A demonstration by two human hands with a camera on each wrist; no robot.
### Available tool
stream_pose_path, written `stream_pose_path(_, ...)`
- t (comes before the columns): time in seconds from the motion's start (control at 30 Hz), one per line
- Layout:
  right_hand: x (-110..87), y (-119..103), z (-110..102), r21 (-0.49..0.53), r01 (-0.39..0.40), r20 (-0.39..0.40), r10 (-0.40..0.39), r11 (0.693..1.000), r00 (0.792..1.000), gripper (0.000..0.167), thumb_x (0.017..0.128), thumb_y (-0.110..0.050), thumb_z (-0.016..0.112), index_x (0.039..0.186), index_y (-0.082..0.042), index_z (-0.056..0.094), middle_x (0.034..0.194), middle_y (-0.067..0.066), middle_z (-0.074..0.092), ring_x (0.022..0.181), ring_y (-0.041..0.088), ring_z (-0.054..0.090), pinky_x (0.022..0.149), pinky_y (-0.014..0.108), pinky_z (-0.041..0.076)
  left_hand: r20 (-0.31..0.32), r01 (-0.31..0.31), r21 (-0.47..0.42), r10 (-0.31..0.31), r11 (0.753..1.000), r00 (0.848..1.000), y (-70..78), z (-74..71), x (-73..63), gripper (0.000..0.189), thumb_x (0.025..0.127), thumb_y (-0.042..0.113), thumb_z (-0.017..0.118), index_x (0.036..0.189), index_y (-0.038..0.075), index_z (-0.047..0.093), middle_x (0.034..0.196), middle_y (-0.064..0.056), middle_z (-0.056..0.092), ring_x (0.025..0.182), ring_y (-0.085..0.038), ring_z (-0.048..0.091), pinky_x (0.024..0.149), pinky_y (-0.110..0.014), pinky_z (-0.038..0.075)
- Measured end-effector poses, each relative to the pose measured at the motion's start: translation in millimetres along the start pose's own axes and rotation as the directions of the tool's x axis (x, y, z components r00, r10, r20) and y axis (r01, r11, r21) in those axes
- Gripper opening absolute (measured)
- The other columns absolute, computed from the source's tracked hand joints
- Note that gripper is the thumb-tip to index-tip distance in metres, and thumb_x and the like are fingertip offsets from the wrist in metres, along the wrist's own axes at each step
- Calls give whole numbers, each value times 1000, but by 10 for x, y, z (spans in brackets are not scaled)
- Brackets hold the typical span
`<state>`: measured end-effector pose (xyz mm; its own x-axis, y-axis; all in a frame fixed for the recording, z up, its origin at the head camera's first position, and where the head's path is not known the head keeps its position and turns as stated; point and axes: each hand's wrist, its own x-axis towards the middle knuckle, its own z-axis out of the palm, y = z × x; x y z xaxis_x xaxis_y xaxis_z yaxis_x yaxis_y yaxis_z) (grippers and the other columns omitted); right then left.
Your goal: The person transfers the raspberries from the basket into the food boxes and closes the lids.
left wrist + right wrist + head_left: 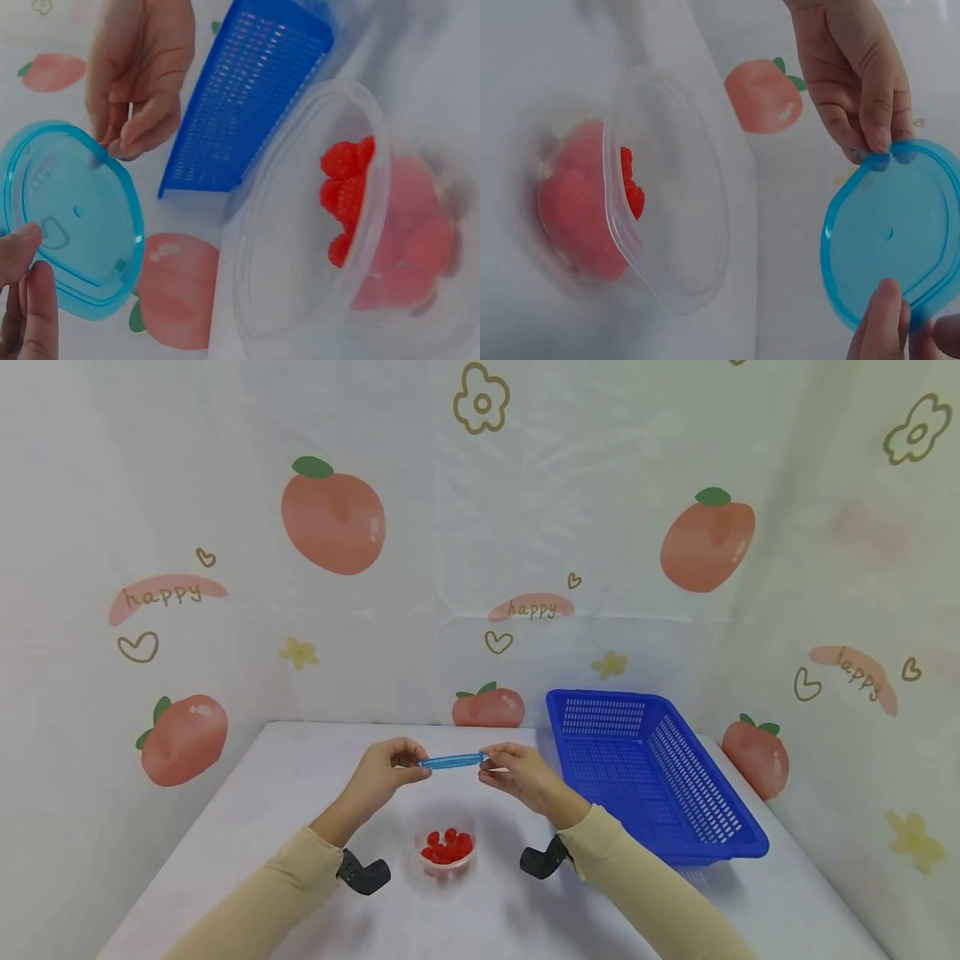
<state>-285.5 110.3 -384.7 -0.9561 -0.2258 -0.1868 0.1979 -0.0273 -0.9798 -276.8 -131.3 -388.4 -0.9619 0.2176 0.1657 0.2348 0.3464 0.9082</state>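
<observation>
A translucent blue lid is held level above the table between both hands. My left hand pinches its left edge between thumb and fingers. At the opposite edge, my right hand pinches the rim the same way. Below and nearer to me stands a clear plastic bowl, uncovered, with several red raspberries inside. In the right wrist view the lid shows its flat face and raised rim, apart from the bowl.
A large blue plastic basket with slotted walls stands on the right of the white table. Behind the table hangs a white cloth printed with peaches, flowers and hearts. Dark wrist devices sit under both forearms.
</observation>
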Motion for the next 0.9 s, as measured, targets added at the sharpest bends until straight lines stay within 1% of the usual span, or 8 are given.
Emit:
stream_pose_path(0.17,-24,18,-4,-2,-10,17,10,1000,1000,29,100,-13,51,120,8,56,101,16,62,84,17,67,86,35,56,-28,-21,53,23,998,999,-23,36,-60,13,84,5,72,95,5,66,98,-8,62,91,-20,60,81,-32,57)
stream_pose_path(0.27,-30,41,-19,11,-14,34,13,1000,999,29,97,-8,56,121,8,55,103,15,64,84,17,68,87,36,55,-36,-29,80,32,996,999,-46,49,-83,10,85,1,69,94,5,67,99,-8,62,95,-21,62,85,-37,57)
stream_pose_path(0.4,-43,80,-46,11,10,66,-10,1000,998,32,94,-1,58,123,10,52,104,15,63,83,17,69,83,32,57,-30,-24,106,27,994,999,-88,71,-99,12,87,0,65,97,5,67,100,-6,64,95,-19,64,85,-38,57)
stream_pose_path(0.47,-50,96,-57,7,19,79,-19,1000,997,33,93,1,58,124,9,50,104,16,63,82,17,69,82,32,57,-18,-8,89,10,996,1000,-106,80,-102,13,89,2,63,102,5,65,99,-6,65,91,-18,64,83,-35,58)
stream_pose_path(0.57,-59,111,-61,-2,20,89,-19,1000,996,36,93,1,58,127,6,48,104,16,64,82,17,69,82,32,57,-1,26,3,-26,1000,1000,-120,86,-104,20,90,4,64,109,1,60,94,-9,63,81,-17,65,79,-32,59)
stream_pose_path(0.7,-75,126,-62,-23,25,97,-22,999,995,45,92,1,59,134,1,44,104,16,66,83,17,70,85,36,56,7,82,-95,-82,992,997,-125,95,-95,33,89,4,66,118,-1,52,84,-10,61,70,-16,66,72,-27,59)
stream_pose_path(0.77,-83,133,-61,-34,28,96,-25,999,995,49,92,0,60,137,-1,42,106,17,67,84,18,70,86,38,55,9,107,-109,-106,988,994,-129,100,-88,38,88,5,67,121,0,49,81,-8,60,67,-16,66,70,-26,59)
stream_pose_path(0.9,-89,154,-68,-43,29,92,-25,999,995,53,91,0,62,140,-3,42,107,17,67,86,19,70,85,38,56,16,120,-120,-119,986,993,-129,98,-90,44,88,5,68,126,2,47,77,-7,59,65,-17,67,68,-26,59)
